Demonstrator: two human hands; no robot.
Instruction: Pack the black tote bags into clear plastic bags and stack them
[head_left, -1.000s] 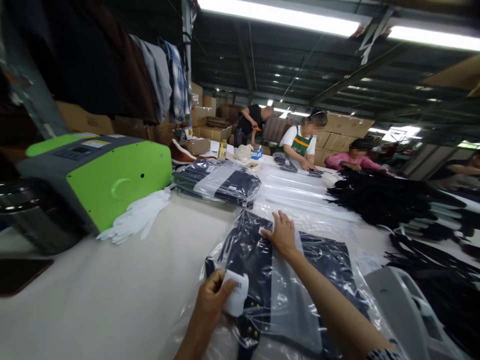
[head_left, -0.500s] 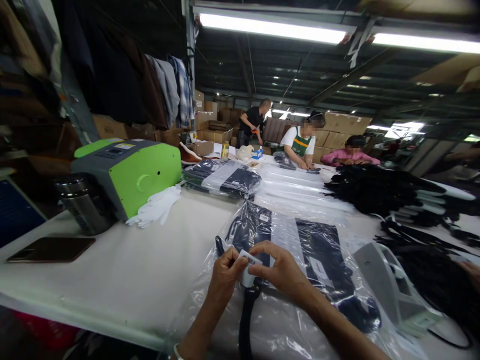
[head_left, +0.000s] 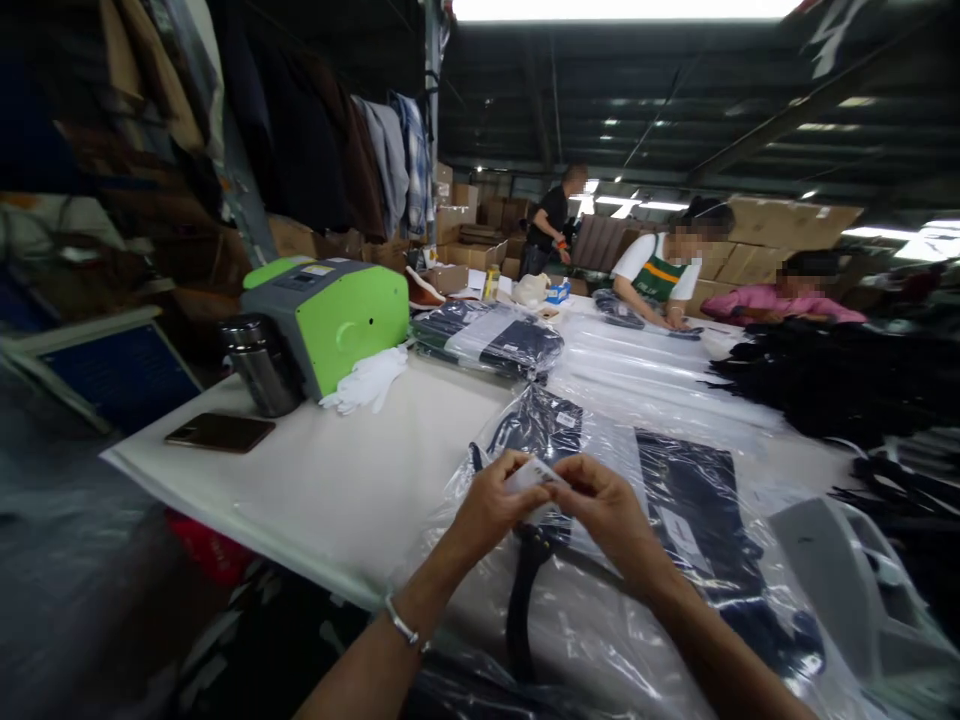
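Both my left hand (head_left: 491,500) and my right hand (head_left: 600,497) pinch a small white printed label (head_left: 534,474), their fingertips meeting at its right side. Beneath them a dark strap (head_left: 525,590) hangs toward the table's front edge; whether the label is joined to it I cannot tell. Behind and to the right of my hands lies a dark folded item (head_left: 686,490) in a clear plastic bag (head_left: 592,620), with a pale band across its middle and a white sticker on it.
On the white table (head_left: 375,470) stand a green-grey machine (head_left: 349,325), a dark flask (head_left: 261,365), white gloves (head_left: 367,380) and a phone (head_left: 220,432). Bagged items (head_left: 487,335) lie behind. A grey dispenser (head_left: 832,560) and black straps (head_left: 870,380) are at right. Three people work beyond.
My view has turned left and down, so the table's things appear farther right. The fingers of both hands have come closer together on the white label.
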